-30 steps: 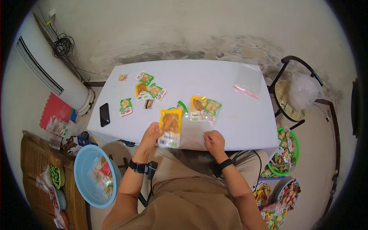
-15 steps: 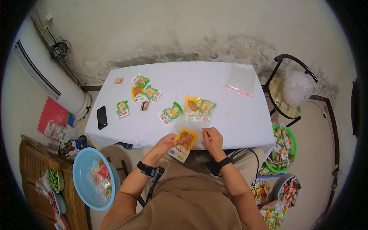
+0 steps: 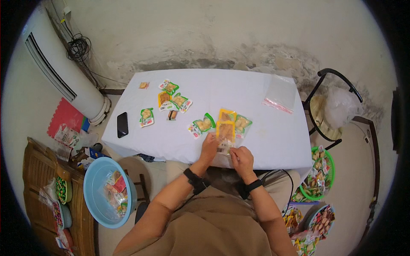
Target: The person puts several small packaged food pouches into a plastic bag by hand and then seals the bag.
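Note:
My left hand (image 3: 209,147) is closed at the left edge of a yellow snack packet (image 3: 225,129), which looks hazy, as if under clear film. My right hand (image 3: 242,162) pinches the near edge of a clear plastic bag (image 3: 223,158) at the table's front. Just beyond lie another yellow packet (image 3: 227,114) and a green-edged packet (image 3: 243,123), seemingly in the same bag. Left of them rests a green-edged packet (image 3: 203,125) on the white cloth. Which fingers hold bag film and which hold packet is partly hidden.
On the table (image 3: 239,87) are several more packets (image 3: 172,97), a black phone (image 3: 122,125) and flat clear bags (image 3: 279,94). A blue basin (image 3: 89,194) stands at lower left. A green basket (image 3: 329,187) of packets and a black chair (image 3: 318,115) stand on the right.
My left hand has moved the yellow packet forward from near my lap onto the table, over the bag. My right hand has shifted slightly nearer to me. The whole view has shifted a little.

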`<control>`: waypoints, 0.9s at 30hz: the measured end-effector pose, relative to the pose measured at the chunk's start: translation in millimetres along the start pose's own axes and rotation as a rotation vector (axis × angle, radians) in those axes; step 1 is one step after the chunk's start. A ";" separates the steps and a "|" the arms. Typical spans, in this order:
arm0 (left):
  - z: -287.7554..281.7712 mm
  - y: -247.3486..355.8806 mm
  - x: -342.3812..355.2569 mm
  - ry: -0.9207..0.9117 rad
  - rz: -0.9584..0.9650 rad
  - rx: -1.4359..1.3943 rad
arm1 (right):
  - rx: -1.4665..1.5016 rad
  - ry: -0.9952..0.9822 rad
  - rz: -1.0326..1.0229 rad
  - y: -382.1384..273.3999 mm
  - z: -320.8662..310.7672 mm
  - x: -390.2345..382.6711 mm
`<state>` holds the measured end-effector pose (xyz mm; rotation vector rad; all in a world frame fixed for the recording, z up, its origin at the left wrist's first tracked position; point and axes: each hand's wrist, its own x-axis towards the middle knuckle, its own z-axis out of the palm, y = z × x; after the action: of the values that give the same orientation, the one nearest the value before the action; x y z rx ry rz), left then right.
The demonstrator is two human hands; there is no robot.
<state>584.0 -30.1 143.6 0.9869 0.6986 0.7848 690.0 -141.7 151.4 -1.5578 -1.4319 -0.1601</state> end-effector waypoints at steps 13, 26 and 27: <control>14.1 -32.0 26.6 0.084 0.054 0.201 | 0.005 0.006 -0.025 3.2 7.8 -8.8; -6.4 -65.3 39.0 0.170 0.219 0.019 | 0.054 0.036 0.002 -0.3 14.5 -7.0; -11.5 -71.8 39.7 0.183 0.232 0.025 | 0.070 0.035 -0.009 -1.5 14.8 -5.9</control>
<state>614.1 -15.9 67.8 1.0385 0.7609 1.0822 679.8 -135.6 140.7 -1.4850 -1.4025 -0.1403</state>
